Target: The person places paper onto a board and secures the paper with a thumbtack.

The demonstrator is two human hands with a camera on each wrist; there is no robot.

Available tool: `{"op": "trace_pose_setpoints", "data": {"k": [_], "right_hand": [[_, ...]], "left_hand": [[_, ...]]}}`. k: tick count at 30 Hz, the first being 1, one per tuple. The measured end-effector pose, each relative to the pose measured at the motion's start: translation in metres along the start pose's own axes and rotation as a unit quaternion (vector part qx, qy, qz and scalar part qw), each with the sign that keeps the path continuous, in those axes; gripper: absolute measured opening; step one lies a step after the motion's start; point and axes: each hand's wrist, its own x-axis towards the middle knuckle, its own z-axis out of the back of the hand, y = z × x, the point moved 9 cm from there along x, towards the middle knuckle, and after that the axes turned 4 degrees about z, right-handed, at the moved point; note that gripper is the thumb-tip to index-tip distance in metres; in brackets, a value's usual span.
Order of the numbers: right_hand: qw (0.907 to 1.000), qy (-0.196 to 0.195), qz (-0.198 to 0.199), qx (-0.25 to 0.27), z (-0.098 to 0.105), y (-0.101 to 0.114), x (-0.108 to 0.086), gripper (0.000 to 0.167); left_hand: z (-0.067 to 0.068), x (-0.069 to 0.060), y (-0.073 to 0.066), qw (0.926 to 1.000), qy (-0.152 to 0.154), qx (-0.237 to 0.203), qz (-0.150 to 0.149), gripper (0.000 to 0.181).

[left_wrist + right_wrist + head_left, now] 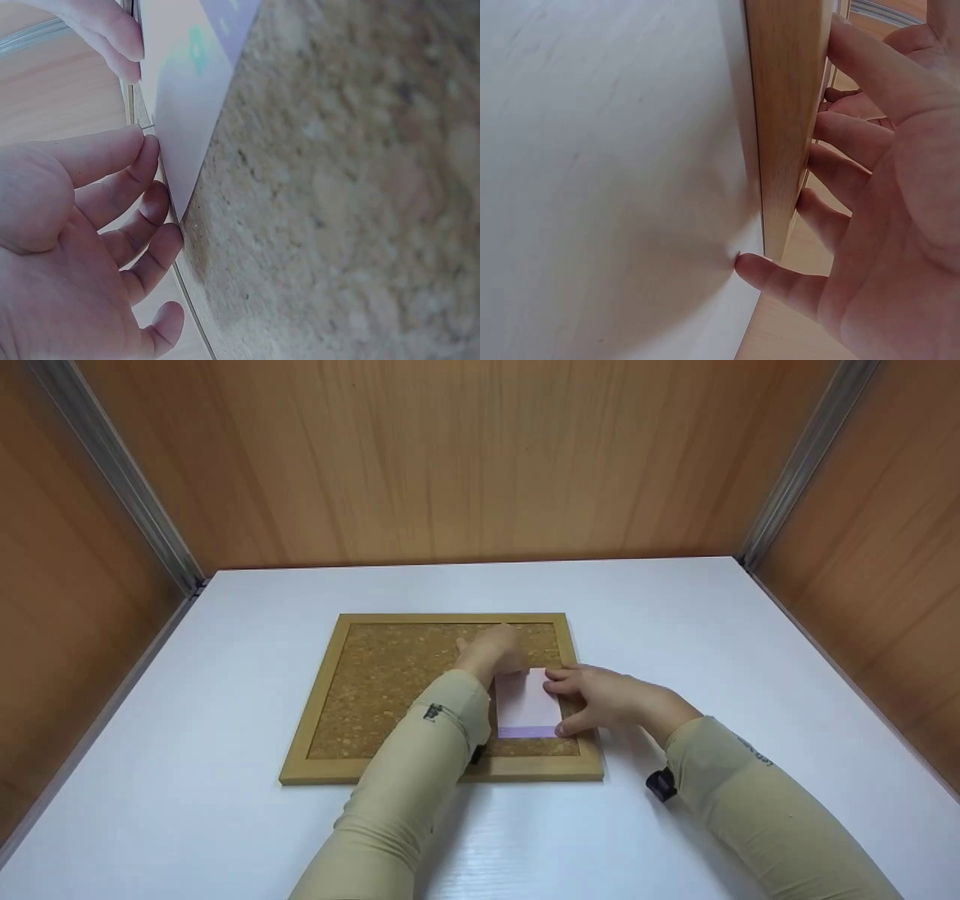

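Note:
A sheet of paper, pale with a purple band along its near edge, lies on the right part of a wood-framed cork board. At the sheet's far edge, my left hand pinches a thin metal pin between thumb and forefinger. The pin's point meets the paper; its head is hidden by the fingertips. My right hand rests its fingertips and thumb on the sheet's right edge, fingers spread over the board's frame. In the right wrist view, the little finger of that hand reaches down beside the wooden frame.
The board lies flat on a white table. Wood-grain panels stand around it, including a back panel, with metal corner posts at both far corners. White table surface borders the board on every side.

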Motion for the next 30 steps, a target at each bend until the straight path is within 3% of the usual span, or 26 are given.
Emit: {"op": "trace_pose_setpoints", "data": {"k": [24,30], "right_hand": [[0.9998,0.002,-0.017,0.01,0.002,-0.0032,-0.0024,0.08],[0.9999,0.004,-0.012,0.006,-0.0021,-0.0033,-0.0019,0.08]], "left_hand": [[0.0025,-0.0036,-0.0008,0.9997,-0.02,-0.014,0.005,0.041],[-0.0024,-0.0042,-0.0006,0.9999,-0.004,-0.006,0.013,0.039]]}}
